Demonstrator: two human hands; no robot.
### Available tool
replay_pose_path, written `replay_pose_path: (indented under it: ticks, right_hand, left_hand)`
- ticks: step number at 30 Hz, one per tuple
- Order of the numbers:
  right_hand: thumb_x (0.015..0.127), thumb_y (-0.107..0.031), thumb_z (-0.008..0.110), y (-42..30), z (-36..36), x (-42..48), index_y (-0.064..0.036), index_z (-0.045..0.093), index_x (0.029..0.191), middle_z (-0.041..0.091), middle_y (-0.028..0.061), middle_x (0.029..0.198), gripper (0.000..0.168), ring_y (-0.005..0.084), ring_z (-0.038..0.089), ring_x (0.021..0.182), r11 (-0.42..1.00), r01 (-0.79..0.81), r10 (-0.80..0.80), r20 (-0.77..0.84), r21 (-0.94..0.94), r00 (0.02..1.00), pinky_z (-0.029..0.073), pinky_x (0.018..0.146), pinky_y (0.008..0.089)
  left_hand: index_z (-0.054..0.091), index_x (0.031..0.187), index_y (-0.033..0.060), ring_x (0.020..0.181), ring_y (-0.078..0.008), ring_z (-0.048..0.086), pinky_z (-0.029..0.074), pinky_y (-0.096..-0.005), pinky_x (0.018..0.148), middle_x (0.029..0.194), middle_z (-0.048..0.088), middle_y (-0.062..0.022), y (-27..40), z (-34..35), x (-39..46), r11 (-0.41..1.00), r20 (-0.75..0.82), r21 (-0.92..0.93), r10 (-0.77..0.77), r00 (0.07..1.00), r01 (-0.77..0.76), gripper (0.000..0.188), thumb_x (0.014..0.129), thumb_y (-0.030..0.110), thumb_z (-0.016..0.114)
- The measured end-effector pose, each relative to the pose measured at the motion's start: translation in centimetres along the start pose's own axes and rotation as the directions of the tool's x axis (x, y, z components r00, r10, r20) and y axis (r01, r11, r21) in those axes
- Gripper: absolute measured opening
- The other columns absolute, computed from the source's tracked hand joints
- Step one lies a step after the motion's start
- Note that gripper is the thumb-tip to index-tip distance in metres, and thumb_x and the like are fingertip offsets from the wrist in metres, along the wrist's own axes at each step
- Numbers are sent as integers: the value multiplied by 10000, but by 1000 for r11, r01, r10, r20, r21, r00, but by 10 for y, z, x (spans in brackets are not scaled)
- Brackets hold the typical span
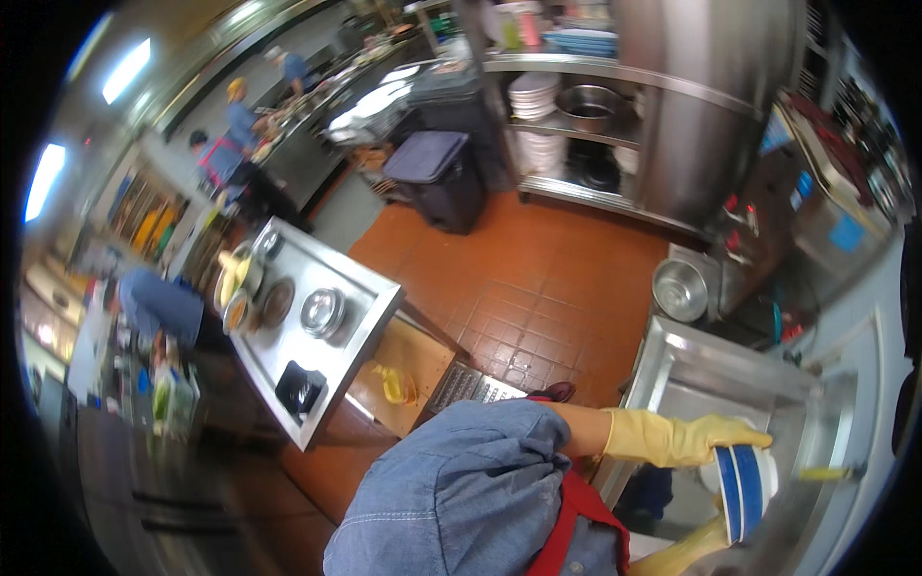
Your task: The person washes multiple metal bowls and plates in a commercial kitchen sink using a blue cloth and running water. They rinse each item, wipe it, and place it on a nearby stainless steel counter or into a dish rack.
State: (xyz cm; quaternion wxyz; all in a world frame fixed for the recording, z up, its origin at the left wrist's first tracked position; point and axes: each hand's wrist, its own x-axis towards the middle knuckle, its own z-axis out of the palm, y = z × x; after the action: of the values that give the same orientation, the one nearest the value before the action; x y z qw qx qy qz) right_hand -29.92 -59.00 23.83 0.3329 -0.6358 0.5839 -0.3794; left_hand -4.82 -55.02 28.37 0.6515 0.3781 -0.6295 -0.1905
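My left hand [720, 435], in a yellow rubber glove, grips the upper end of a blue bowl with white stripes [742, 495]. The bowl is tipped on its side over a stainless steel sink [709, 392]. My right hand [709, 534], gloved the same way, is at the bowl's lower end; its fingers are partly hidden by the bowl. White dishware [773, 471] shows just beyond the bowl, and I cannot tell whether it is nested with it. A dark blue item [647, 491] lies in the sink near my forearms.
A round metal pot [681, 289] stands beside the sink. Behind me is a steel table [346, 270] with metal bowls and a black tray [300, 389]. Shelves [569, 194] hold stacked white plates. A lidded bin [439, 180] stands on the tiled floor. Several people work farther off.
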Motion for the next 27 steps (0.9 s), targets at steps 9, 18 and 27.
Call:
replay_pose_path:
  ticks: [9,18,27]
  right_hand:
    - [946,-310,787,-23,115,13,90,676,1265,733,179,943,523,197,667,786,999,37,-20,443,-29,896,564,705,380]
    - [981,-278,704,-177,284,-127,48,555,1315,734,181,908,490,215,677,538,940,-258,-157,956,221,247,519,423,279]
    - [983,-184,669,-274,410,-245,74,530,1333,723,188,868,457,259,678,499,994,-102,-57,987,42,-150,527,369,316]
  left_hand:
    - [548,1452,69,1210,-296,655,505,-397,1029,1313,675,-192,76,-111,-69,607,-216,-154,-791,573,780,547,937,183,695]
    - [483,1520,72,1227,-211,617,493,-359,1027,1356,648,-116,142,-260,-227,735,-628,-369,-648,430,569,674,881,164,677]
    - [563,1411,0,1130,-185,637,504,-351,993,1240,685,-113,204,-360,-333,827,-859,-463,-507,68,318,566,871,88,705]
